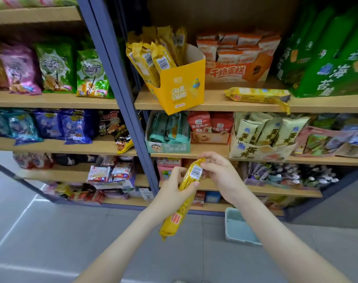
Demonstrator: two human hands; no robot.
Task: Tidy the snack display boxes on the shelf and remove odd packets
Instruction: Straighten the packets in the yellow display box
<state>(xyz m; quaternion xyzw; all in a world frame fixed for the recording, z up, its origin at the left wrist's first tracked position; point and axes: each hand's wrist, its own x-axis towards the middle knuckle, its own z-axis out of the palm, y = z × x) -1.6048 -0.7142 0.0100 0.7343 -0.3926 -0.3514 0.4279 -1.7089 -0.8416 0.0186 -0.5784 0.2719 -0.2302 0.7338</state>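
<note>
From my head camera, looking down and forward: both my hands are on one long yellow packet (177, 217), held in front of the lower shelves, well below the box it matches. My left hand (175, 187) grips the packet round its middle, thumb across the front. My right hand (217, 173) pinches the top end, fingertips just beside the barcode label. The packet hangs tilted, its top end up to the right and its bottom end down to the left.

On the shelf board (214, 104) above stands the yellow display box (182, 89), turned corner-first and jutting a little over the front edge. More of the same yellow packets (153, 57) stand in it, leaning towards the left. To its right sits an orange display box (240, 72) full of orange-and-white packets, and in front of that box one loose yellow packet (257, 96) lies flat on the board — its right end droops over the edge. Tall green cartons (327, 58) fill the far right.

One shelf down there is a teal display box (167, 139), and further right a cream box (261, 149) with its front wall bulging. On the floor, by my right forearm, a pale blue basket (239, 227).
</note>
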